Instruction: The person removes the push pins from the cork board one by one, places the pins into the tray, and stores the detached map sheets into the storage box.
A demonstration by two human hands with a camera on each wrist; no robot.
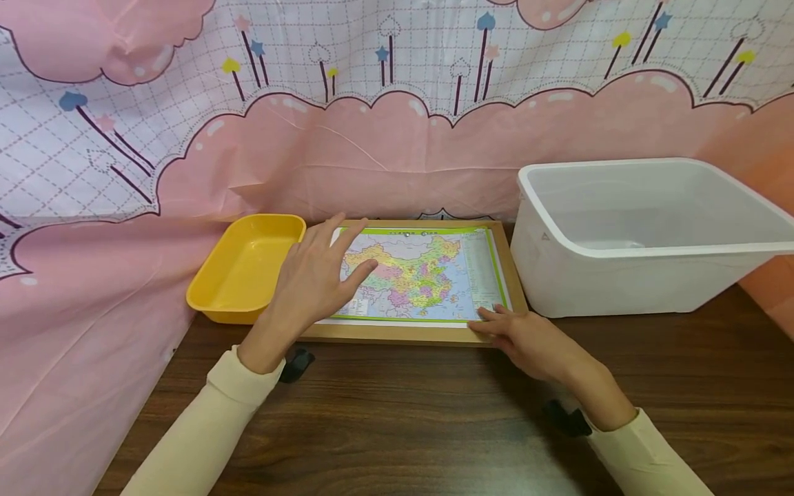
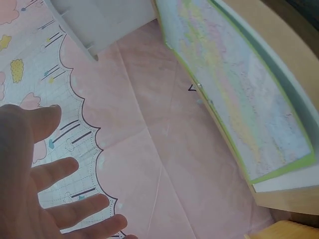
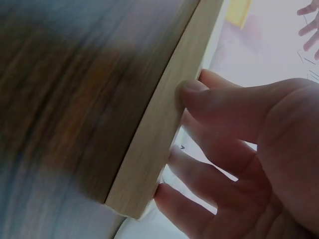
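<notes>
A map (image 1: pixel 422 275) with a green border and coloured regions lies in a light wooden frame (image 1: pixel 397 335) on the table. Over the map's left part hovers my left hand (image 1: pixel 319 272), fingers spread and holding nothing; in the left wrist view its fingers are apart from the frame. My right hand (image 1: pixel 527 341) is at the frame's near right corner. There the thumb (image 3: pixel 197 97) presses against the wooden side, while the other fingertips rest along the upper edge. The left hand covers the map's left end in the head view.
A yellow tray (image 1: pixel 197 300) stands left of the frame, and a large white tub (image 1: pixel 620 282) stands close on its right. Behind them hangs a pink patterned cloth (image 1: pixel 384 186). The brown wooden table (image 1: pixel 397 420) extends in front of the frame.
</notes>
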